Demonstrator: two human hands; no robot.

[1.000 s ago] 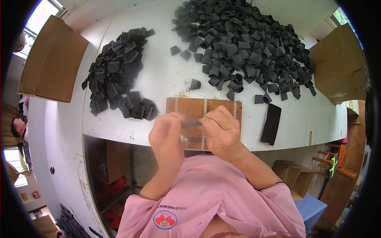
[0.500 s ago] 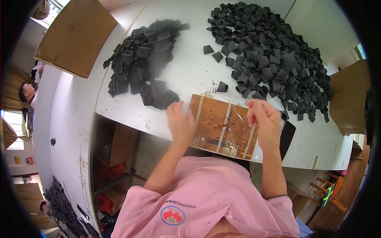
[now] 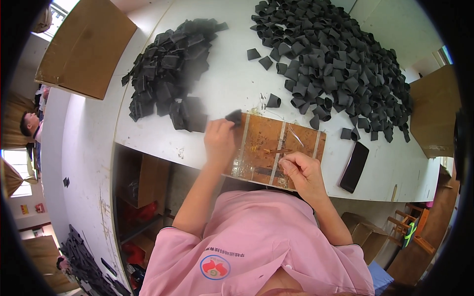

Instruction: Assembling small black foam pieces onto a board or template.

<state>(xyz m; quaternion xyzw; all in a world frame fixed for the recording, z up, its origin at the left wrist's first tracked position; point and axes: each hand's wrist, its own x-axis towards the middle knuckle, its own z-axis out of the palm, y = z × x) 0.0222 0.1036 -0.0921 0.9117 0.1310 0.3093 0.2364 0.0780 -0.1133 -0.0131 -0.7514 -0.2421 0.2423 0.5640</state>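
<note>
My left hand [image 3: 220, 140] is closed at the left edge of a worn brown wooden board [image 3: 306, 135] with pale strips across it. A small black fabric piece [image 3: 234, 117] sticks out from its fingertips. Over the board's lower right part, my right hand [image 3: 302, 172] is pinched closed; whatever is between its fingers is too small to make out. Beyond my left hand lies a heap of flat black fabric pieces [image 3: 165, 66], partly blurred. One black folded loop [image 3: 273, 101] rests just past the board's far edge.
A large pile of black fabric loops [image 3: 340, 64] covers the far right of the white table [image 3: 224, 74]. A dark phone [image 3: 354, 167] lies right of the board. Cardboard boxes stand at the far left [image 3: 86, 47] and right [image 3: 437, 111]. Another person [image 3: 30, 123] is at far left.
My left hand now has a black fabric piece at its fingertips, by the board. My right hand has come down and left over the board, uncovering the phone. The view has shifted slightly.
</note>
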